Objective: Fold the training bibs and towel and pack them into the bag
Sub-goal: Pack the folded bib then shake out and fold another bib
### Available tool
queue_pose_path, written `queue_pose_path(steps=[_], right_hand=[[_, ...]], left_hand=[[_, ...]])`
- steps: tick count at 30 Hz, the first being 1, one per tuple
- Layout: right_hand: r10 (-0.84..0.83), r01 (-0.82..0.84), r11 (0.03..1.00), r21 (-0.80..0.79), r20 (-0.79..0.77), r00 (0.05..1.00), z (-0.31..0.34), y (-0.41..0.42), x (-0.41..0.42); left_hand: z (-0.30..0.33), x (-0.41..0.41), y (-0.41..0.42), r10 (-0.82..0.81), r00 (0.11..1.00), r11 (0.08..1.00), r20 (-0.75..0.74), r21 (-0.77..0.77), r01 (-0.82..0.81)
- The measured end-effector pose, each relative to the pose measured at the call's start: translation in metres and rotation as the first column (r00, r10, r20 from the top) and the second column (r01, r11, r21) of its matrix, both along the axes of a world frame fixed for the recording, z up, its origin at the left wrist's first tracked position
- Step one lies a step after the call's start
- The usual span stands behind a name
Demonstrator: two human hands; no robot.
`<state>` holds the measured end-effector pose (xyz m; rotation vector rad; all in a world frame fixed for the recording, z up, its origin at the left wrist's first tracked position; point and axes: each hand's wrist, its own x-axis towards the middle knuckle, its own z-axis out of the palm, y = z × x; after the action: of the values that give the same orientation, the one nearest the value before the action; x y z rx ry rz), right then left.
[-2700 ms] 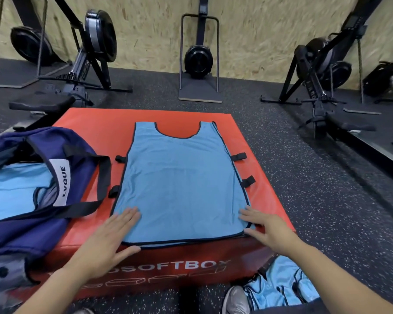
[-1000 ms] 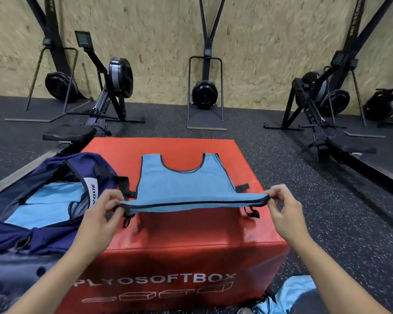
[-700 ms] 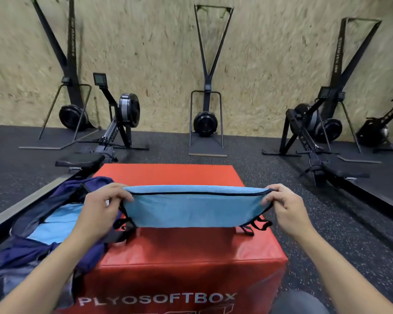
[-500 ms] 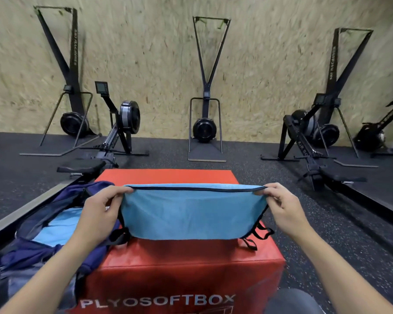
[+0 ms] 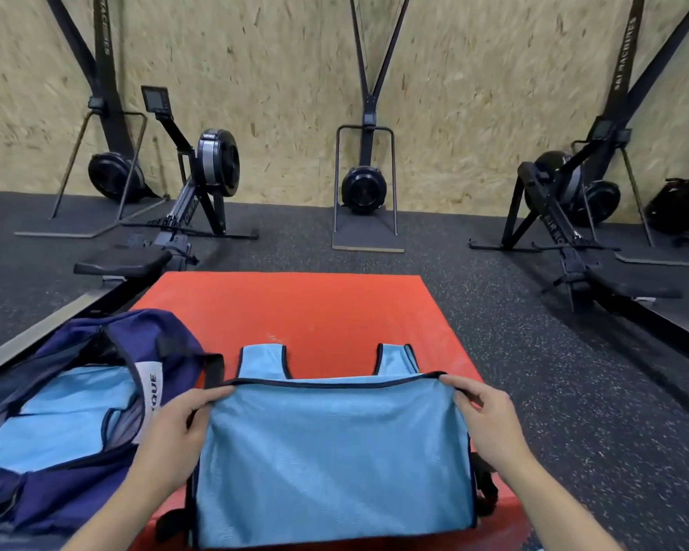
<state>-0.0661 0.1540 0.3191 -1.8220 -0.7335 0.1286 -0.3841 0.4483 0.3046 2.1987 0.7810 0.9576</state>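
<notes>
Head view: the bib (image 5: pixel 331 451) lies on the red box (image 5: pixel 319 312), at six o'clock from its middle, its bottom hem brought up over the body so the two shoulder straps poke out at twelve o'clock. The left hand (image 5: pixel 172 435) pinches the hem's nine o'clock corner, fingers (image 5: pixel 211 395) curled over the trim; the right hand (image 5: pixel 486 423) pinches the three o'clock corner likewise. The bag (image 5: pixel 56 411) gapes open at nine o'clock, blue cloth already inside. To finish this fold well, I would lay the hem level with the strap bases, keep both corners square, then flatten outward before releasing, so the side ties do not bunch underneath.
</notes>
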Motion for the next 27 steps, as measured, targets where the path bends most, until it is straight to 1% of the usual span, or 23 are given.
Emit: queue_pose_path(steps=[3, 8, 11, 13, 15, 17, 18, 20, 22, 23, 24, 25, 26, 27], right_hand=[[0.001, 0.000, 0.999, -0.054, 0.008, 1.000, -0.009, 0.027, 0.028], [-0.004, 0.007, 0.994, -0.106, 0.037, 0.999, -0.005, 0.089, 0.085], [-0.014, 0.020, 0.988, -0.152, 0.042, 0.999, -0.016, 0.125, 0.115], [0.006, -0.001, 0.972, -0.234, 0.019, 1.000, -0.034, 0.140, 0.127], [0.045, -0.043, 0.936, -0.348, -0.003, 0.999, -0.058, 0.147, 0.131], [0.055, -0.029, 0.901, -0.433, 0.047, 0.997, -0.074, 0.149, 0.133], [0.034, 0.005, 0.902, -0.432, 0.084, 0.996, -0.077, 0.150, 0.135], [-0.019, 0.064, 0.925, -0.375, 0.123, 0.992, -0.077, 0.155, 0.139], [-0.033, 0.074, 0.929, -0.364, 0.116, 0.993, -0.074, 0.160, 0.143], [-0.025, 0.068, 0.916, -0.394, 0.111, 0.993, -0.074, 0.162, 0.144], [-0.012, 0.067, 0.893, -0.444, 0.126, 0.992, -0.073, 0.163, 0.145], [0.000, 0.097, 0.857, -0.507, 0.189, 0.982, -0.071, 0.165, 0.145], [0.018, 0.149, 0.827, -0.542, 0.290, 0.957, -0.069, 0.169, 0.140], [0.051, 0.183, 0.830, -0.527, 0.398, 0.916, -0.066, 0.175, 0.131]], left_hand=[[-0.012, 0.026, 0.026, 0.035, 0.998, 0.999, -0.060, -0.030, -0.036], [-0.013, 0.084, 0.083, 0.090, 0.991, 0.996, -0.094, -0.011, -0.092], [-0.023, 0.112, 0.109, 0.105, 0.979, 0.994, -0.177, 0.001, -0.107], [-0.037, 0.124, 0.116, 0.104, 0.957, 0.994, -0.272, 0.005, -0.106], [-0.054, 0.129, 0.121, 0.135, 0.928, 0.991, -0.348, 0.027, -0.134], [-0.063, 0.132, 0.124, 0.185, 0.910, 0.983, -0.370, 0.066, -0.173], [-0.065, 0.134, 0.125, 0.193, 0.914, 0.981, -0.357, 0.092, -0.172], [-0.066, 0.138, 0.126, 0.194, 0.924, 0.979, -0.328, 0.120, -0.163], [-0.069, 0.138, 0.132, 0.198, 0.913, 0.979, -0.355, 0.123, -0.165], [-0.070, 0.137, 0.136, 0.206, 0.899, 0.978, -0.387, 0.124, -0.171], [-0.070, 0.136, 0.138, 0.226, 0.878, 0.972, -0.421, 0.157, -0.175], [-0.069, 0.136, 0.138, 0.261, 0.859, 0.956, -0.441, 0.240, -0.167], [-0.068, 0.140, 0.133, 0.285, 0.853, 0.929, -0.437, 0.345, -0.134], [-0.068, 0.145, 0.125, 0.276, 0.867, 0.897, -0.415, 0.436, -0.077]])
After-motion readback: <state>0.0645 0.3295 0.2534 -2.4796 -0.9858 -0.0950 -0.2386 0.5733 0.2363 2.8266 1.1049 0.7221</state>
